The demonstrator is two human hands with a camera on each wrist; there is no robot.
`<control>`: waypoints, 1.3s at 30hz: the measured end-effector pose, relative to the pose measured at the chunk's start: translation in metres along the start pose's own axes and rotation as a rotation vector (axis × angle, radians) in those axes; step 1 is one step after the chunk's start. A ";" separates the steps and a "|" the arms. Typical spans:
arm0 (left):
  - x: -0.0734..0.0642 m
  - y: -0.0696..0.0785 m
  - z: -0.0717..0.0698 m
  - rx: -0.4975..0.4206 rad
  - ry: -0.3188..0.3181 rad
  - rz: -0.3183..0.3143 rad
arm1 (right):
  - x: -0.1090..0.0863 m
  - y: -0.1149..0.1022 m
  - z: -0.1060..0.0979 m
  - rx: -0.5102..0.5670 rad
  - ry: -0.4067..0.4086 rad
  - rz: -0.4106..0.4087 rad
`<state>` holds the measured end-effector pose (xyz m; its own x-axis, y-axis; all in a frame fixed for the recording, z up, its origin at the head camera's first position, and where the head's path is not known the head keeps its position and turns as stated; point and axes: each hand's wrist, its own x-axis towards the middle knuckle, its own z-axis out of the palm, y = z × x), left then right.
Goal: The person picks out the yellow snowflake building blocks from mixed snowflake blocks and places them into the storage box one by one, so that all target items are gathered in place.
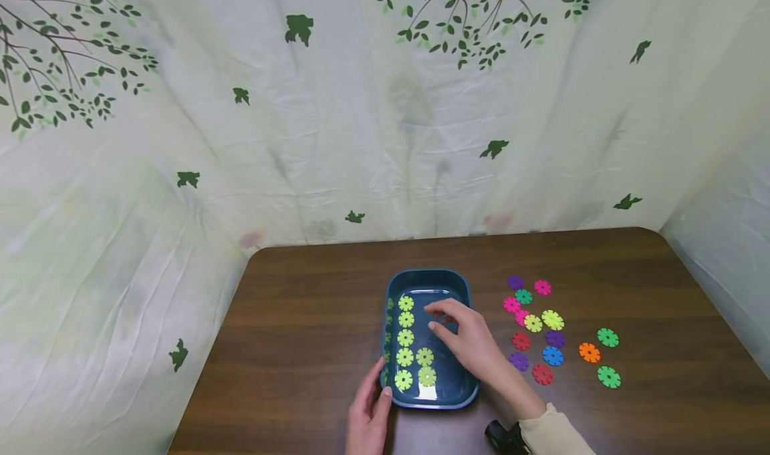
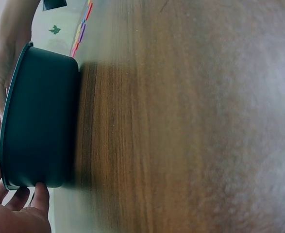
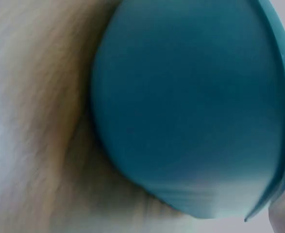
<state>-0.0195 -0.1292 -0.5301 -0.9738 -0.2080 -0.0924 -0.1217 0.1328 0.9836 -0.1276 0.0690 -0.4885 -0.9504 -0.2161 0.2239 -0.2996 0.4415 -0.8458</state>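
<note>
Left hand (image 1: 369, 411) gripped a deep, dark-blue, round-cornered tray (image 1: 448, 391); right hand (image 1: 472, 345), thumb and forefinger parted, hovered over it, near seven yellow-green flower-shaped discs (image 1: 406, 338).

Cloth-screened table nook; what building it is in cannot be told
Pale, creased sheets (image 1: 373, 127), patterned with leafy branches (image 1: 51, 37) at upper left and top centre, hang behind and beside a wood-grain table (image 1: 301, 321) at lower centre.

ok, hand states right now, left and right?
Left hand: holding the dark-blue, round-cornered rectangular tray by its edge.
Right hand: open over the tray, nothing visible in its grasp.
</note>
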 end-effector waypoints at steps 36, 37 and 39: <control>0.000 0.002 0.000 0.024 0.002 -0.006 | -0.044 0.075 -0.093 -0.284 0.116 0.049; -0.001 0.001 -0.001 0.029 0.002 -0.007 | -0.044 0.077 -0.095 -0.286 0.107 0.057; -0.001 0.001 0.000 0.040 0.002 -0.011 | -0.046 0.081 -0.099 -0.290 0.086 0.071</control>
<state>-0.0189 -0.1294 -0.5287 -0.9719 -0.2115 -0.1033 -0.1404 0.1687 0.9756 -0.1163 0.2005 -0.5194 -0.9696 -0.1073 0.2200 -0.2324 0.6852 -0.6902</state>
